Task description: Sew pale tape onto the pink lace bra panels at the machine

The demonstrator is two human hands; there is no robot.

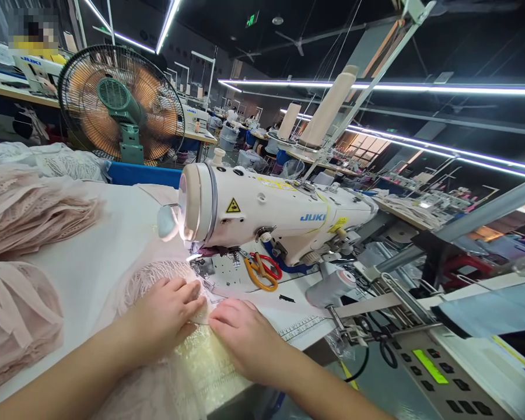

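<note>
Pale pink lace fabric [157, 274] lies under the needle end of a white JUKI sewing machine [254, 204] and drapes down over the table's front edge. On top of the lace my left hand [168, 312] rests with its fingers stretched out, pressing it down just in front of the presser foot. My right hand [245, 335] is closed on the fabric's near edge, its fingers curled and the thumb side toward my left hand. The machine's lamp lights the stitching area. A narrow pale strip [266, 300] runs from the right toward the needle.
Orange-handled scissors [260, 274] and a red-handled tool [272, 265] lie under the machine arm. Stacks of pink lace pieces [35, 210] cover the table's left side. A large fan [118, 105] stands behind. At right are a strip feeder [345, 326] and a control panel [431, 366].
</note>
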